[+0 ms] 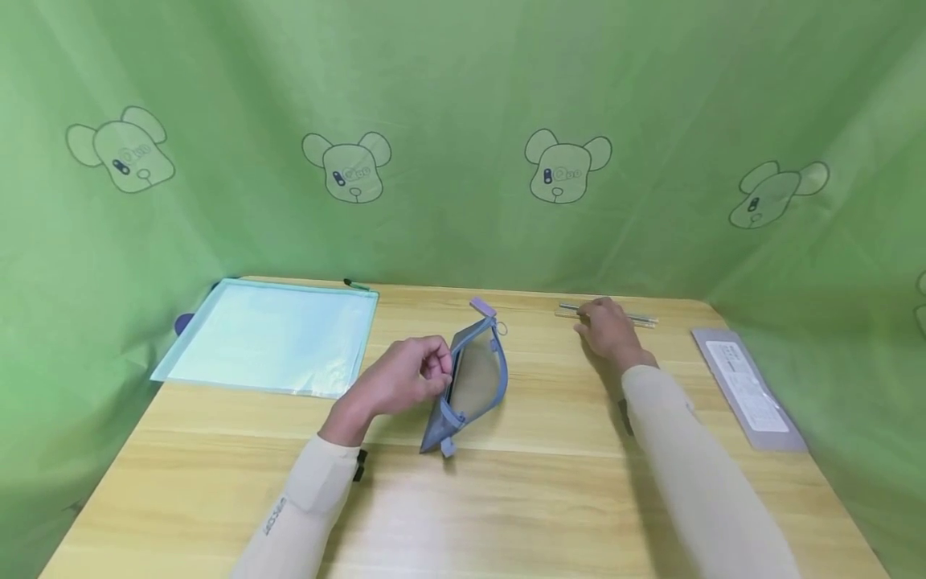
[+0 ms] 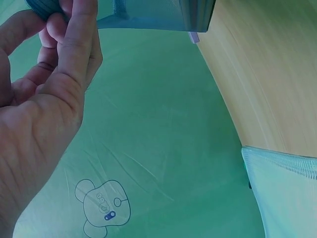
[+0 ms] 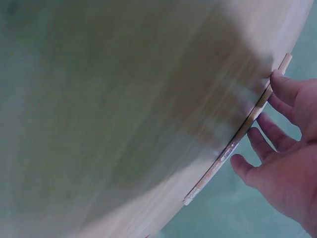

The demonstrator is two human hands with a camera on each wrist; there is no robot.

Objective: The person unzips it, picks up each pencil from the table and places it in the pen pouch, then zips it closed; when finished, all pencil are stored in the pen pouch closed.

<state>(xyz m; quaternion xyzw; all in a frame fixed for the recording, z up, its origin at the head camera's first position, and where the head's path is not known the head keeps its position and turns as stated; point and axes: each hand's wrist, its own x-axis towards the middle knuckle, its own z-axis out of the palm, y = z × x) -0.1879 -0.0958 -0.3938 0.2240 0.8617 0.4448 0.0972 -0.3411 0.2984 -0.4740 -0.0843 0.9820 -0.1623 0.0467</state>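
My left hand (image 1: 408, 374) pinches the left rim of a blue-grey mesh zipper pouch (image 1: 473, 378). The pouch stands on the table with its mouth spread wide, a lilac tab at its far end. In the left wrist view, the curled left fingers (image 2: 79, 44) are on its blue edge. My right hand (image 1: 609, 330) reaches to the back of the table, over two thin pen-like sticks (image 1: 641, 319) lying side by side. From the right wrist, its spread fingertips are at a slim stick (image 3: 218, 161) with small print; whether they press on it is unclear.
A large light-blue zipper folder (image 1: 268, 338) lies at the back left, a purple thing (image 1: 184, 323) showing behind it. A flat grey package with a white label (image 1: 745, 386) lies along the right edge. Green bear-printed curtains (image 1: 463, 96) surround the wooden table (image 1: 506, 515).
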